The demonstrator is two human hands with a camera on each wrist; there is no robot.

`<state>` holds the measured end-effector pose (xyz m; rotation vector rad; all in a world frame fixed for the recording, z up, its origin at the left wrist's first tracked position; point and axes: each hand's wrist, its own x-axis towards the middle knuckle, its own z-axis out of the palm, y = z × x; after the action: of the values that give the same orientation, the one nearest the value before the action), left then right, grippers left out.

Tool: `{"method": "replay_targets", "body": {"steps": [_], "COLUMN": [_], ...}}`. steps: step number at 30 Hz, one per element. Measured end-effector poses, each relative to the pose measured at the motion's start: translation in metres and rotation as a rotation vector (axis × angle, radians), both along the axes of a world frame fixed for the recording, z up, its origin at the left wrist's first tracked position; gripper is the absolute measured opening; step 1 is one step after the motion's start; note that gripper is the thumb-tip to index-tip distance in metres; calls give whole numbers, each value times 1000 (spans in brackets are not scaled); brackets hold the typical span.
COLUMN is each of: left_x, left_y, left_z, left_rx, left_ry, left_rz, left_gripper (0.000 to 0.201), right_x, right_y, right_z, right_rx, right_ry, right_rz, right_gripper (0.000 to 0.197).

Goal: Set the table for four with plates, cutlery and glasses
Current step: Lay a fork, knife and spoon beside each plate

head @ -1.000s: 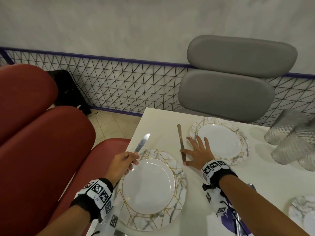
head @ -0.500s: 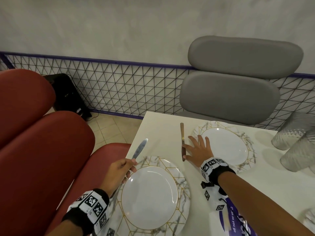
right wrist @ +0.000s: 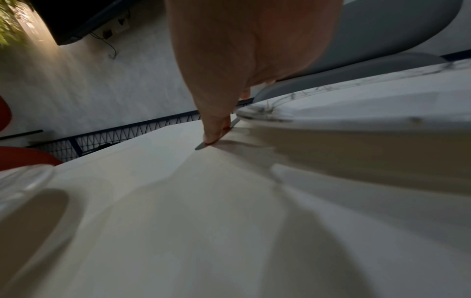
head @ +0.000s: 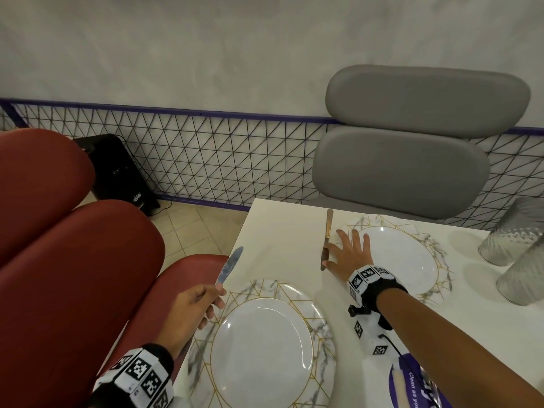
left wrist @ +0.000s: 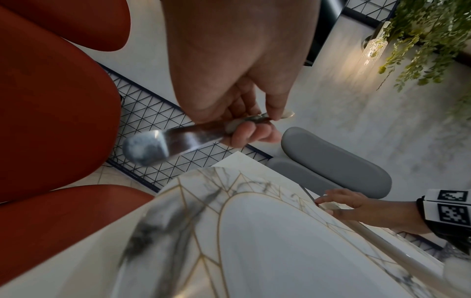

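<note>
The left hand [head: 192,307] holds a silver knife [head: 229,265] by its handle, fingers and thumb curled round it in a pinching grip, blade pointing up and away over the near-left edge of the white counter [head: 282,251]. The hand hovers just left of the near plate [head: 262,348], a white plate with a marbled, gold-lined rim that lies flat on the counter in front of the person.

The right hand [head: 350,254] lies flat on the counter with its fingers spread, between the two plates. Its thumb presses on the lower end of a second knife [head: 326,237], which lies flat on the counter just left of the far plate [head: 394,260], blade pointing towards the grey chair [head: 412,148]. The far plate has the same marbled rim and sits by the counter's far edge.

Two ribbed glasses [head: 518,254] stand upside down at the right side of the counter, well apart from both hands. A red padded bench [head: 73,260] runs along the left side.
</note>
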<state>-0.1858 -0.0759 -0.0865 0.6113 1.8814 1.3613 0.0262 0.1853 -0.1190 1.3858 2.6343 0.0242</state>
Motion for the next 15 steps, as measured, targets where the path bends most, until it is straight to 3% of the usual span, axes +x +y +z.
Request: {"method": "replay_targets", "body": {"steps": [15], "left_x": [2], "left_y": [2], "left_z": [-5], "left_rx": [10], "left_ry": [10], "left_rz": [-6], "left_gripper": [21], "right_x": [3], "right_y": [0], "right_z": [-2], "right_rx": [-18], "right_ry": [16], "right_rz": [-15], "right_gripper": [51]}}
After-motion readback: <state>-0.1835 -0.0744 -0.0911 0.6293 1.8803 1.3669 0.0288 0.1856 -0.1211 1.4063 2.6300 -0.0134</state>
